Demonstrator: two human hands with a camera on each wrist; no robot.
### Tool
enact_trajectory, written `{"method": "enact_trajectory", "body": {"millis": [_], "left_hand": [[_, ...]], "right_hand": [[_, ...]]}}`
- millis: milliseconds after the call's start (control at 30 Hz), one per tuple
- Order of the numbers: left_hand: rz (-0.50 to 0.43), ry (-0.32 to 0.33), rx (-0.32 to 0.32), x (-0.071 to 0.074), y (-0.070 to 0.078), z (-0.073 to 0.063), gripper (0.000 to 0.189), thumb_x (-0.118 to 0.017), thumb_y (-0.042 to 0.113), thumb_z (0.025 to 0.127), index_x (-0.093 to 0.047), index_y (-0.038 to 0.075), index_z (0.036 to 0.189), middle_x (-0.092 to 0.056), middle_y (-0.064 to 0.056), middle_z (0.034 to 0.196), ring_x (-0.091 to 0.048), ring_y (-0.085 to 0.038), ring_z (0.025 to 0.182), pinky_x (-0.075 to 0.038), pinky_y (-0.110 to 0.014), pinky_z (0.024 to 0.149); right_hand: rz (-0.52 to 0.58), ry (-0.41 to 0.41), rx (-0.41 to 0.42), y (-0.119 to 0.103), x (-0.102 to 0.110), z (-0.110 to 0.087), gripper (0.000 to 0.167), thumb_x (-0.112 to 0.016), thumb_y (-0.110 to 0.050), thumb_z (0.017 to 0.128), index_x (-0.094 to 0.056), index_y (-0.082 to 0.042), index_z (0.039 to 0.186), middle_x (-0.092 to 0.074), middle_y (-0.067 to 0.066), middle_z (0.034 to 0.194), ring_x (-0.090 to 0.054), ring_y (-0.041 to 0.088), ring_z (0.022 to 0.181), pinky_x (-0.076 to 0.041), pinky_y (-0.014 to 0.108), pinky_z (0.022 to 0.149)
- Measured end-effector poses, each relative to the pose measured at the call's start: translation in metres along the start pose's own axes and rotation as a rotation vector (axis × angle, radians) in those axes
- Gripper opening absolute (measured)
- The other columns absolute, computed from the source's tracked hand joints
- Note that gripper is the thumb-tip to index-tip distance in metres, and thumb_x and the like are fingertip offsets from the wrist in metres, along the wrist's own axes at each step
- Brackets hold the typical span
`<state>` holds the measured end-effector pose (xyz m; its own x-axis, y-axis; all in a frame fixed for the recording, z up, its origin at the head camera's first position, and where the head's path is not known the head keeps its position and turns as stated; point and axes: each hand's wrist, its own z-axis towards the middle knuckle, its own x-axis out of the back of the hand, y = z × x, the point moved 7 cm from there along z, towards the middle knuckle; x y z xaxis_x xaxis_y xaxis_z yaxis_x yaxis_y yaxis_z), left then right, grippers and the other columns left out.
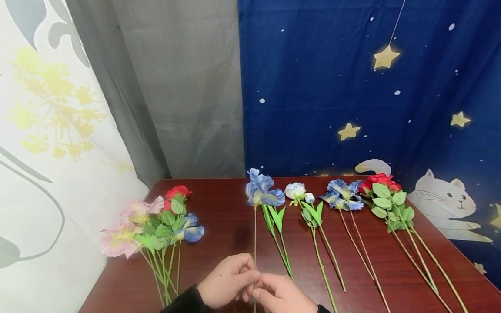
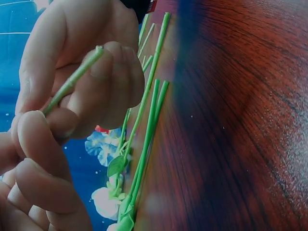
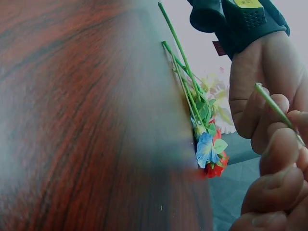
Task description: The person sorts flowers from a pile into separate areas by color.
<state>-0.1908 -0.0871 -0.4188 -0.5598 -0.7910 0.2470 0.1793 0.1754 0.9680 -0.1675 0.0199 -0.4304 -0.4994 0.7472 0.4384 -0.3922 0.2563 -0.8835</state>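
- Blue iris: held upright above the table, bloom uppermost, stem passing down between both hands near the front edge of the head view.
- Blue curtain: hangs behind the table, centre to right; printed with gold stars, white dots and a white cat.
- Grey curtain: hangs directly left of the blue curtain.
- Wooden table: dark red-brown, grained surface; supports the laid-out flowers.
- Mixed bunch: located at the left of the table; comprises pink blooms, red roses, a blue bloom and green leaves, stems pointing toward the person.
- Red roses: located at the far right of the row, with leafy green stems.
- Blue flower pair: located just left of the red roses, on two thin stems.
- White flower: located left of the blue flower pair, beside a smaller white bud.
- Green leaf stems: located between the held iris and the white flower, nearest the hands.
- Left hand: fingers curled, thumb and fingers pinching the iris stem.
- Right hand: touches the left fingertips; thumb and forefinger pinch the same stem.
- Stem end: green, protruding past the right-hand fingers.
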Motion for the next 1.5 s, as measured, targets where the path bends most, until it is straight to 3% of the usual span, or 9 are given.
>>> {"method": "enact_trajectory", "body": {"millis": [167,367,533,767,900,1100,1233,1433,1500], "left_hand": [[0.022,0.005,0.008,0.0,-0.002,0.0,0.018,-0.056,0.025,0.09,-0.053,0.009,0.082,-0.06,-0.007,0.061,-0.054,-0.01,0.045,-0.039,-0.021,0.035],[0.067,0.021,0.056,0.007,-0.011,-0.01,0.016,-0.055,0.027,0.09,-0.056,0.011,0.086,-0.059,-0.002,0.061,-0.056,-0.01,0.048,-0.042,-0.023,0.039],[0.068,0.027,0.089,0.019,-0.018,-0.02,0.017,-0.053,0.023,0.091,-0.056,0.007,0.088,-0.06,-0.003,0.063,-0.056,-0.012,0.05,-0.04,-0.023,0.037],[0.064,-0.006,0.088,0.02,-0.022,-0.02,0.016,-0.053,0.022,0.091,-0.056,0.006,0.089,-0.061,-0.002,0.064,-0.057,-0.012,0.051,-0.039,-0.022,0.037],[0.036,-0.031,0.103,0.014,-0.026,-0.019,0.018,-0.053,0.022,0.091,-0.056,0.005,0.089,-0.06,-0.001,0.065,-0.056,-0.011,0.051,-0.038,-0.022,0.037],[-0.006,-0.05,0.125,0.008,-0.032,-0.023,0.016,-0.054,0.022,0.09,-0.055,0.006,0.086,-0.059,0.001,0.063,-0.054,-0.01,0.049,-0.037,-0.02,0.036],[0.029,-0.032,0.113,0.011,-0.031,-0.025,0.014,-0.054,0.022,0.09,-0.056,0.008,0.085,-0.059,0.001,0.063,-0.055,-0.01,0.048,-0.036,-0.019,0.035],[0.069,-0.049,0.1,0.013,-0.03,-0.026,0.014,-0.054,0.024,0.09,-0.056,0.011,0.085,-0.061,0.002,0.065,-0.057,-0.011,0.05,-0.039,-0.022,0.035],[0.085,-0.058,0.099,0.014,-0.029,-0.024,0.016,-0.054,0.025,0.09,-0.056,0.011,0.085,-0.061,0.001,0.065,-0.058,-0.012,0.051,-0.041,-0.025,0.037]], "right_hand": [[-0.081,0.07,0.052,-0.003,0.015,-0.003,0.015,-0.052,-0.021,0.092,-0.057,-0.022,0.078,-0.05,-0.014,0.058,-0.045,-0.005,0.05,-0.039,0.018,0.043],[-0.523,0.35,0.083,0.006,0.088,-0.023,0.029,-0.061,-0.018,0.086,-0.042,-0.03,0.067,-0.034,-0.021,0.055,-0.033,-0.006,0.047,-0.031,0.015,0.044],[-0.848,0.458,-0.176,0.04,0.17,-0.054,0.03,-0.056,-0.03,0.089,-0.037,-0.03,0.066,-0.027,-0.015,0.053,-0.031,0.002,0.046,-0.027,0.021,0.047],[-0.858,0.289,-0.518,0.092,0.241,-0.085,0.027,-0.041,-0.033,0.095,-0.047,-0.018,0.073,-0.039,-0.001,0.06,-0.038,0.014,0.055,-0.028,0.033,0.056],[-0.811,0.166,-0.617,0.122,0.252,-0.093,0.027,-0.039,-0.03,0.095,-0.053,-0.013,0.079,-0.048,0.002,0.069,-0.046,0.017,0.063,-0.031,0.037,0.06],[-0.778,0.045,-0.678,0.142,0.25,-0.097,0.03,-0.041,-0.027,0.093,-0.063,-0.007,0.098,-0.062,0.012,0.1,-0.058,0.034,0.097,-0.041,0.052,0.081],[-0.793,0.067,-0.701,0.138,0.249,-0.094,0.03,-0.042,-0.034,0.092,-0.063,-0.013,0.086,-0.063,0.008,0.092,-0.06,0.03,0.088,-0.042,0.051,0.077],[-0.776,0.076,-0.744,0.131,0.247,-0.098,0.049,-0.043,-0.054,0.087,-0.065,-0.011,0.097,-0.064,0.011,0.097,-0.06,0.03,0.086,-0.043,0.05,0.071],[-0.784,0.083,-0.741,0.129,0.247,-0.099,0.049,-0.042,-0.057,0.087,-0.063,-0.013,0.086,-0.062,0.007,0.084,-0.058,0.023,0.076,-0.042,0.043,0.065]]}}
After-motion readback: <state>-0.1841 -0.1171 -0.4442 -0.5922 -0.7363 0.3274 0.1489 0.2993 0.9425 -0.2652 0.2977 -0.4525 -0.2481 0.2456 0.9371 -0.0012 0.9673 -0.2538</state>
